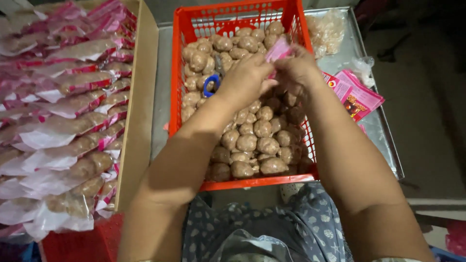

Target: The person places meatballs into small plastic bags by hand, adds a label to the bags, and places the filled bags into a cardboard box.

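- Working over the red crate (184, 73), we take it as our landmark; it sits on a metal tray (383, 131) and is filled nearly to its rim with round brown sweet balls (252, 140).
- Left of the crate stands a cardboard box (141, 106) stacked with filled pink-and-clear pouches (73, 102), each holding a row of the same balls.
- Right of the crate, on the tray, lies a small pile of flat empty pink pouches (357, 94); beyond the crate's far right corner sits a clear bag (327, 31) of pale pieces.
- Above the crate's far half, our left hand (245, 80) and right hand (298, 73) meet, fingers curled and pinched onto one pink pouch (279, 50); how far its mouth is parted we cannot tell.
- Inside the crate, just left of our left hand, blue-handled scissors (212, 80) rest on the balls.
- We judge the step in hand to be opening this pouch for filling; the next move calls for one hand to keep the mouth spread while the other picks balls from the crate below.
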